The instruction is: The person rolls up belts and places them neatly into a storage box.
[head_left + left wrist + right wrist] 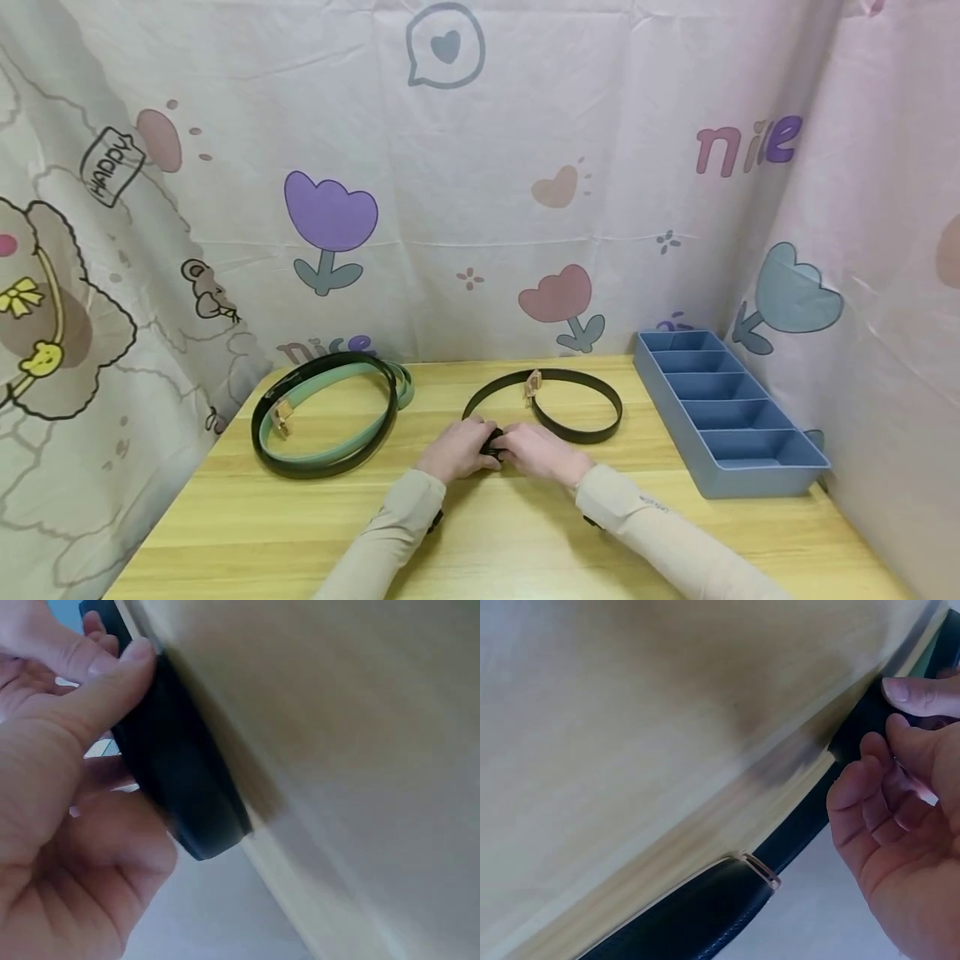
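Observation:
Both hands are at the near end of a black belt point(585, 436) on the wooden table in the head view. My left hand point(459, 450) grips a small coiled part of the belt point(176, 765), its thumb along the upper edge. My right hand point(542, 452) meets it from the other side, thumb and fingers pinching the same coil point(862, 724). From there the strap curves away in a wide loop, on which a gold buckle point(532, 384) sits. In the right wrist view a thin metal loop point(759, 870) crosses the strap.
Left on the table lie a looped black belt point(300, 473) and a mint green belt point(322, 457) with a gold buckle point(282, 417). A blue divided box point(765, 482) with several compartments stands at the right edge. Printed cloth point(465, 167) hangs behind and beside the table.

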Available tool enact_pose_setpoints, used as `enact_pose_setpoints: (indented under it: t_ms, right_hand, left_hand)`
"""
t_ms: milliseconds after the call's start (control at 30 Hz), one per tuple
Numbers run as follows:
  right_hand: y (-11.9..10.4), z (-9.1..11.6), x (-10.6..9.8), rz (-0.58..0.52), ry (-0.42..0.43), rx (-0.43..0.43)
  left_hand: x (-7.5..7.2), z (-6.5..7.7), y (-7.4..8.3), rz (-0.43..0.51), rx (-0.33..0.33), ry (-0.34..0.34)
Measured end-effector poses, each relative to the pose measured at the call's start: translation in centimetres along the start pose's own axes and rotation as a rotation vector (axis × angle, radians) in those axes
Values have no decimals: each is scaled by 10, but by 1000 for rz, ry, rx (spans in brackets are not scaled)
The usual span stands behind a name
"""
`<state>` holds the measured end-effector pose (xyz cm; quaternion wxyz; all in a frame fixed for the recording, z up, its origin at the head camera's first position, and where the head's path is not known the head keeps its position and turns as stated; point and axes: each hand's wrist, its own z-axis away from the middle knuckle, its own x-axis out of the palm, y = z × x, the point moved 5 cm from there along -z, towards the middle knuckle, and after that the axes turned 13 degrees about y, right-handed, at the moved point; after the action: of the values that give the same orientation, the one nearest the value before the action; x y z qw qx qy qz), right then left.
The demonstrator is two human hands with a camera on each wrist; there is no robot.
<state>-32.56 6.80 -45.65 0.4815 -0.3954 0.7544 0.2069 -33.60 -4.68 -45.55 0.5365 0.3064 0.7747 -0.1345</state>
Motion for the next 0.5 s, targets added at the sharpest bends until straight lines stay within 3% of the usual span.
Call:
enact_pose_setpoints:
  t_ms: [133,367,500]
  right_hand:
    - [3,1,0,-31,-22,-16]
    - [12,2,-3,-76,-68,-2]
    - [10,1,-2,-36,-57,7]
  left_hand:
    - [2,1,-1,5,1,-5]
    - [7,2,-9,215,11,-73]
    - [5,-2,-11,244,-40,-64]
